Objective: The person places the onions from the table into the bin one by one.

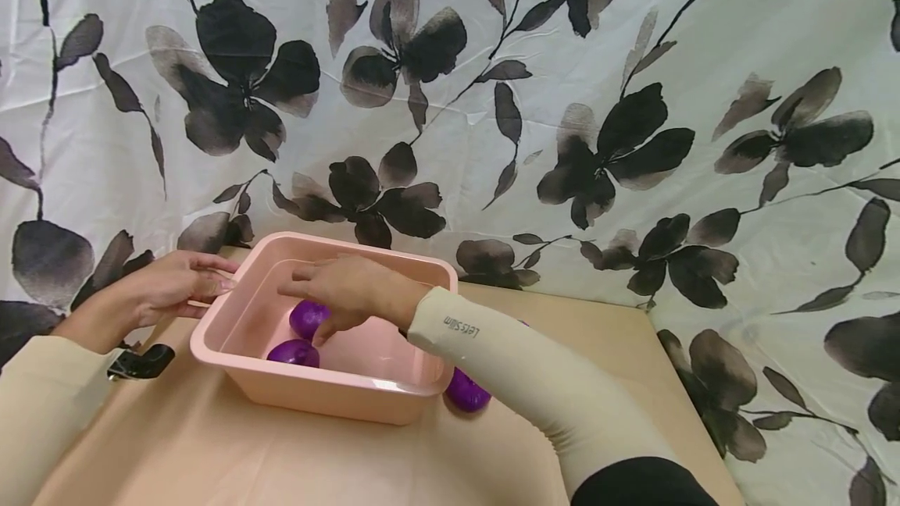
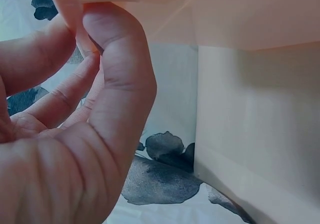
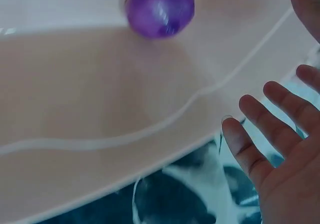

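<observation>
A pink plastic basin [image 1: 330, 398] stands on the table, tilted a little in the head view. My left hand [image 1: 172, 287] pinches its left rim between thumb and fingers; the left wrist view shows the thumb [image 2: 120, 49] pressed to the rim. Inside lie two shiny purple round things, one farther back [image 1: 308, 318] and one nearer the front wall [image 1: 294, 352]. Above them my right hand [image 1: 351, 287] hangs over the basin with fingers spread. In the right wrist view its fingers are apart and hold nothing, and a purple round thing [image 3: 160, 9] rests in the basin.
Another purple round thing [image 1: 467, 391] lies on the table outside the basin's right end, partly behind my right sleeve [image 1: 534, 365]. A floral cloth [image 1: 492, 139] hangs behind the tan table [image 1: 351, 467]. A black watch-like band [image 1: 144, 363] sits at my left wrist.
</observation>
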A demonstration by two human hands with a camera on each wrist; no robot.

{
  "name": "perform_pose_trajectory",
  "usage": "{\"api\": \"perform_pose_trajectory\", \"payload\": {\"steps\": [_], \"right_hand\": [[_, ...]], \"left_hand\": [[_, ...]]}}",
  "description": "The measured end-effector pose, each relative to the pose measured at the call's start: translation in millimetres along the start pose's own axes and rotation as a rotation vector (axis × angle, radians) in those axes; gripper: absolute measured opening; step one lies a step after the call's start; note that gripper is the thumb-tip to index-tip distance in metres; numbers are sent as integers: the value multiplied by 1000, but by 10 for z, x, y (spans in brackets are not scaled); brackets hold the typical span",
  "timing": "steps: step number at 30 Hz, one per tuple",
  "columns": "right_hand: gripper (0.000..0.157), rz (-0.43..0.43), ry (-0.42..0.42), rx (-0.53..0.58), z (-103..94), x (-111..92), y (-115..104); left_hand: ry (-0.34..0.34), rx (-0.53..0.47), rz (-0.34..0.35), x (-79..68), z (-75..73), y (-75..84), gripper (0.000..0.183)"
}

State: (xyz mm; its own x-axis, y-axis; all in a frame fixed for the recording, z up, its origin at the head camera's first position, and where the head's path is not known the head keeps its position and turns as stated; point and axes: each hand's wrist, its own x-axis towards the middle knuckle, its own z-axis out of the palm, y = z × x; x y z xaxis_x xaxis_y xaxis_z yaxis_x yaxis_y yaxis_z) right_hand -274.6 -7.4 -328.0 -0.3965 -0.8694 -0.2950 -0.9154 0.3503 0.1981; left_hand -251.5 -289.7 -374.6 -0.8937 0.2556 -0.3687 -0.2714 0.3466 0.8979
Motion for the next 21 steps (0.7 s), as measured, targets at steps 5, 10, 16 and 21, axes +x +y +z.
{"api": "perform_pose_trajectory", "payload": {"steps": [5,10,16,21], "right_hand": [[96,65,43,8,-71,-409,206],[89,125,121,78,-42,-852,441],[84,226,214,160,186,-1430,698],[83,306,265,219,480,-1858,868]], "left_hand": [[2,23,8,-5,-4,-4,62],[5,33,6,20,-19,-10,63],[-15,12,17,54,-11,-36,56],[-13,6,14,37,-26,-41,37]]}}
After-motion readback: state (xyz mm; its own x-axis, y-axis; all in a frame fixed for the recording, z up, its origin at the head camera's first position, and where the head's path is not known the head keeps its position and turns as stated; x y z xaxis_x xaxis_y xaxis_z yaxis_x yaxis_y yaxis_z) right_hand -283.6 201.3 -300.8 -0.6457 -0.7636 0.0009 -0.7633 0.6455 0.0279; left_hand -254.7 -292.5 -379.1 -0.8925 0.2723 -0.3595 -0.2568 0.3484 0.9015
